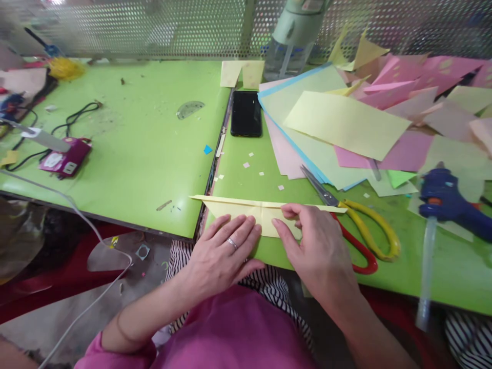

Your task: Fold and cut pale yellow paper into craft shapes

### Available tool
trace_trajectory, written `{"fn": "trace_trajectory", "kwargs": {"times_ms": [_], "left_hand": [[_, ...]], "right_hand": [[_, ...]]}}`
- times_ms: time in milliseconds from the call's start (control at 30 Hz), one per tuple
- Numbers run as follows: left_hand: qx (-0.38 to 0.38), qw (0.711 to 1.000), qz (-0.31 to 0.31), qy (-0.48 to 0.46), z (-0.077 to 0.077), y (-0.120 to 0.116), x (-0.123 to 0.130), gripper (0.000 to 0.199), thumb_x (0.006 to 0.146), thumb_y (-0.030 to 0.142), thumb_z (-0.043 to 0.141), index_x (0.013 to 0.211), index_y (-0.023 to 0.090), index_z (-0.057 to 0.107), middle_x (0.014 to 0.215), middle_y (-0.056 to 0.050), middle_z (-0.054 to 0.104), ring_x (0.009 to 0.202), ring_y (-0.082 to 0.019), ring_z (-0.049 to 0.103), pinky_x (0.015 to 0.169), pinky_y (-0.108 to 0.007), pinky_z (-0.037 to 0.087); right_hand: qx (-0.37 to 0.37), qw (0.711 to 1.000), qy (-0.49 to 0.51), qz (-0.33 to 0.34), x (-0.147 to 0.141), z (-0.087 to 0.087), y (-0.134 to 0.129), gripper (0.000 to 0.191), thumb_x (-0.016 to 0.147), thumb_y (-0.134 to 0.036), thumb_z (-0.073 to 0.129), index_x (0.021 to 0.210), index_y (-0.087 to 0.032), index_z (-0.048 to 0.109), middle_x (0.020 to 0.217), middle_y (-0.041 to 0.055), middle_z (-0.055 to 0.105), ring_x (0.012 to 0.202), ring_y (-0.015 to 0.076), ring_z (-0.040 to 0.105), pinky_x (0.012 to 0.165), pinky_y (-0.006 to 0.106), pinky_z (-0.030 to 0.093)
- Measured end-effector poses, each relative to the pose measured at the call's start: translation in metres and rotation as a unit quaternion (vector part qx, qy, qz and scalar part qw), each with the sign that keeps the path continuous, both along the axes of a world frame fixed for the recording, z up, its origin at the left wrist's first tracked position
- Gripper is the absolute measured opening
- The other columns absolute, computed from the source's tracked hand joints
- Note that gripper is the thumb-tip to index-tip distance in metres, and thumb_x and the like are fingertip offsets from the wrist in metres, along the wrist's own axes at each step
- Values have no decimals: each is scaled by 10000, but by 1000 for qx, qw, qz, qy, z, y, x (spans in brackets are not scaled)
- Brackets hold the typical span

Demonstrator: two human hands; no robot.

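A pale yellow sheet of paper (251,209) lies at the front edge of the green table, with a narrow strip folded along its far side and a crease near its middle. My left hand (225,251), with a ring on one finger, rests flat on the left part of the sheet, fingers stretched out. My right hand (319,241) has its fingers curled, thumb and index finger gripping the sheet's right part by the folded strip. Just beyond that hand lie scissors (359,230) with one yellow and one red handle, partly hidden by the hand and paper.
Stacked coloured paper (346,123) covers the back right, beside a black phone (246,114) and a bottle (292,41). A blue glue gun (453,200) lies at the right. Leftward are a protractor (189,109) and a purple power block (66,158) with cords. Paper scraps dot the green table.
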State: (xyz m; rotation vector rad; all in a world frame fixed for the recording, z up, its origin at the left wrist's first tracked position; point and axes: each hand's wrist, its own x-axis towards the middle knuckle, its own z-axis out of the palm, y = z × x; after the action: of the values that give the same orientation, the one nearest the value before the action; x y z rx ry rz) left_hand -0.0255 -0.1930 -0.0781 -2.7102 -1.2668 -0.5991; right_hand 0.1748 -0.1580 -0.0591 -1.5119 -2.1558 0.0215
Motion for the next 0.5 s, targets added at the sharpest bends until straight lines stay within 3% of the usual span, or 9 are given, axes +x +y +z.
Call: {"fn": "trace_trajectory", "kwargs": {"times_ms": [300,500], "left_hand": [[19,1000,8,-8,-4,0,2,500,975,478,486,1337,139,544,1384,-64,591,1294,-219,527,1161,-401,342],[19,1000,5,-21,-6,1,2,511,978,488,471,1345,138,536,1384,-54,593,1303,-213,516,1157,-397,347]], "right_hand": [[-62,998,-2,-5,0,12,4,218,938,-404,524,965,-191,560,721,19,660,595,169,583,589,316,422],[-98,995,-3,-6,-4,11,10,159,933,-361,511,923,-207,547,701,17,650,670,197,625,610,321,429]]}}
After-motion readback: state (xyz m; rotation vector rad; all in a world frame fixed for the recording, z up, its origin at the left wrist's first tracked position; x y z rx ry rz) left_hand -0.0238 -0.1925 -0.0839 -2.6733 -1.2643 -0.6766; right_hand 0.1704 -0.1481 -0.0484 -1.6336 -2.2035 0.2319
